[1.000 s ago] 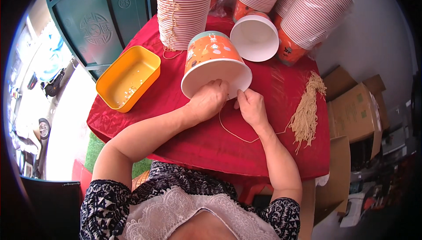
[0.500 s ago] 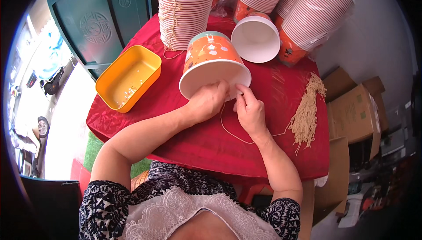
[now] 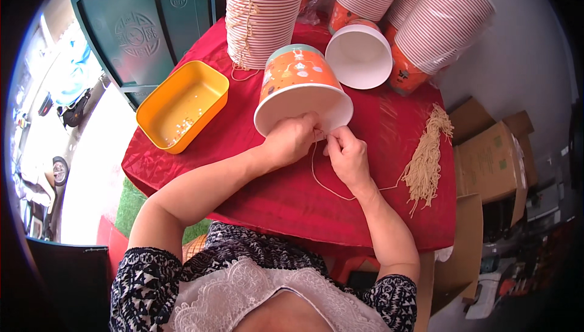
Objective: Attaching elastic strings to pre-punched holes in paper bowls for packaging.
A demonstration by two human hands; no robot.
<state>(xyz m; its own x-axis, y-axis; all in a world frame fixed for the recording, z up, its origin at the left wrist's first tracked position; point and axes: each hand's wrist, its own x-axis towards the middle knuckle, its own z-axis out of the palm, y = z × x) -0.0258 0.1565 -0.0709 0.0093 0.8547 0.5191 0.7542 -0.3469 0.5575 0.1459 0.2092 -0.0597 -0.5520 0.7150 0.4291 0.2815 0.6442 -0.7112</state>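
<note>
An orange patterned paper bucket (image 3: 298, 76) lies on its side on the red-covered table, its white mouth facing me. My left hand (image 3: 295, 136) is closed at the lower rim, its fingertips partly inside the mouth and pinching a thin beige string (image 3: 314, 168). Close by on the right, my right hand (image 3: 348, 154) is closed too, thumb and forefinger pinching the string by the rim. From there the string sags in a loop and runs under my right wrist to a bundle of beige strings (image 3: 424, 165). My fingers hide the exact spot where string meets rim.
Left of the bucket is a yellow plastic tub (image 3: 157, 132) with small white bits inside. Behind stand a tall stack of paper buckets (image 3: 264, 25) with strings hanging down it, a single white-lined bucket (image 3: 359, 58) and wrapped stacks (image 3: 444, 22). Cardboard boxes (image 3: 490, 162) are right of the table.
My fingertips have shifted slightly at the rim, the right hand moving a little lower. More string now shows between the hands. The whole view has shifted slightly.
</note>
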